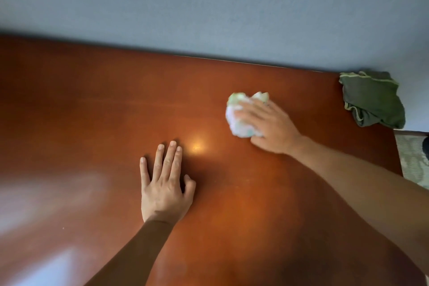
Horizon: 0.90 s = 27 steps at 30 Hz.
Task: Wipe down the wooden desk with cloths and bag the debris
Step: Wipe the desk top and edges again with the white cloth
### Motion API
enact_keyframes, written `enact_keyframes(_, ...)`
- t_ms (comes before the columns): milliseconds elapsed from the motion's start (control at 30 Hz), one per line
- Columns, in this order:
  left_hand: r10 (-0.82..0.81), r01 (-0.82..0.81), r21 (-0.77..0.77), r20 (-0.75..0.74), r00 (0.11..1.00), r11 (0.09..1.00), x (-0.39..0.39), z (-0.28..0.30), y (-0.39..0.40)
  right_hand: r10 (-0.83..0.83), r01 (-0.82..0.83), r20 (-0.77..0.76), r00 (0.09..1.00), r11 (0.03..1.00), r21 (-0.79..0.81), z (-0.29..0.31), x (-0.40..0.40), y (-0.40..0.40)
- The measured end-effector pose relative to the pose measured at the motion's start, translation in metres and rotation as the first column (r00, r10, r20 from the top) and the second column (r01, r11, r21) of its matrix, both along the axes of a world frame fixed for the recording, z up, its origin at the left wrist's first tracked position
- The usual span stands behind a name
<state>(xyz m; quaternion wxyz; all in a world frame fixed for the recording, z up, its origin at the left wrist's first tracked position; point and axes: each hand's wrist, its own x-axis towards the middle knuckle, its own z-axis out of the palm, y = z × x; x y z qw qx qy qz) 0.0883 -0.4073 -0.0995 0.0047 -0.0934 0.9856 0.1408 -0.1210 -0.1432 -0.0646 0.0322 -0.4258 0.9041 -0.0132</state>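
A crumpled pale cloth (241,116) is gripped by the right hand (269,123) mid-wipe on the wooden table (92,104); the left hand (164,183) is laid flat, open. Unwiped areas likely come next.

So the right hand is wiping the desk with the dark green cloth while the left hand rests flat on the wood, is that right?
Not quite. In the head view the right hand presses a crumpled white cloth on the desk; the dark green cloth lies untouched at the far right corner. The left hand does rest flat on the wood.
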Motion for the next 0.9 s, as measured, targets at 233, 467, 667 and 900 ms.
enact_keyframes(233, 0.004, -0.003, -0.021, 0.012, 1.0, 1.0, -0.001, 0.001, 0.001, -0.822, 0.827, 0.104, 0.559, 0.562, -0.009, 0.003, -0.062, -0.064)
enact_keyframes(467, 0.008, -0.008, 0.0, -0.005, 1.0, 1.0, 0.0, 0.001, 0.0, -0.122, 0.121, 0.002, 0.993, 0.988, -0.094, -0.008, 0.012, -0.078)
enact_keyframes(667, 0.007, -0.007, -0.022, 0.028, 1.0, 1.0, -0.001, 0.0, -0.001, -0.761, 0.743, -0.028, 0.648, 0.64, -0.195, -0.005, 0.006, -0.001)
enact_keyframes(900, -0.017, 0.017, -0.014, 0.04, 0.999, 1.0, 0.0, 0.0, -0.004, -0.348, 0.346, 0.02, 0.937, 0.921, -0.178, -0.009, 0.145, -0.059)
